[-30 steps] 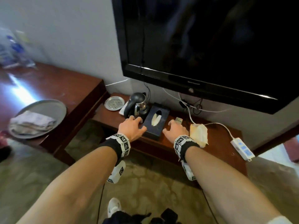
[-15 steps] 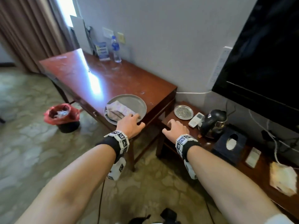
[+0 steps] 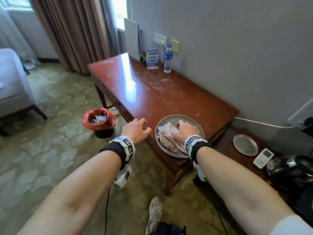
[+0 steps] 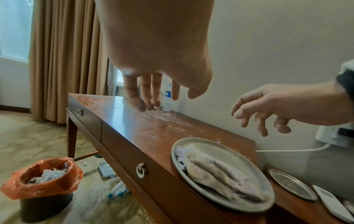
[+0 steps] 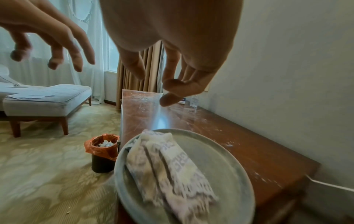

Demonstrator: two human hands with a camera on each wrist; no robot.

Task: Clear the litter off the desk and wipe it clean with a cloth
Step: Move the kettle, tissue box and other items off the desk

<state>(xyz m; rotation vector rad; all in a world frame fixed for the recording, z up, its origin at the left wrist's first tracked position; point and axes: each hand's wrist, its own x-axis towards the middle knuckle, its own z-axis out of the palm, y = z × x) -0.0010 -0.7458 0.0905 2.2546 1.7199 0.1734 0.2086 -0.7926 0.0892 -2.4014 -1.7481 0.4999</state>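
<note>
A reddish-brown desk (image 3: 152, 95) carries white dust and smears along its top (image 5: 191, 118). At its near right end a grey round plate (image 3: 194, 122) (image 4: 229, 151) (image 5: 220, 159) holds a folded pale cloth (image 3: 165, 136) (image 4: 220, 177) (image 5: 168, 171). My right hand (image 3: 183, 131) (image 4: 277, 109) (image 5: 172, 84) hovers above the cloth, fingers spread and pointing down, holding nothing. My left hand (image 3: 136, 130) (image 4: 151, 97) (image 5: 47, 45) hangs over the desk's front edge, left of the plate, loosely curled and empty.
A bin with a red bag (image 3: 100, 122) (image 4: 44, 180) holds white scraps on the floor left of the desk. A water bottle (image 3: 168, 58), blue card (image 3: 152, 58) and leaning board (image 3: 133, 41) stand at the far end. A lower table on the right bears a metal dish (image 3: 245, 145), remote (image 3: 263, 157) and kettle (image 3: 291, 170).
The view has swung left from the low table under the television to the desk. Both hands moved with it; the right hand now hangs over the cloth on the plate.
</note>
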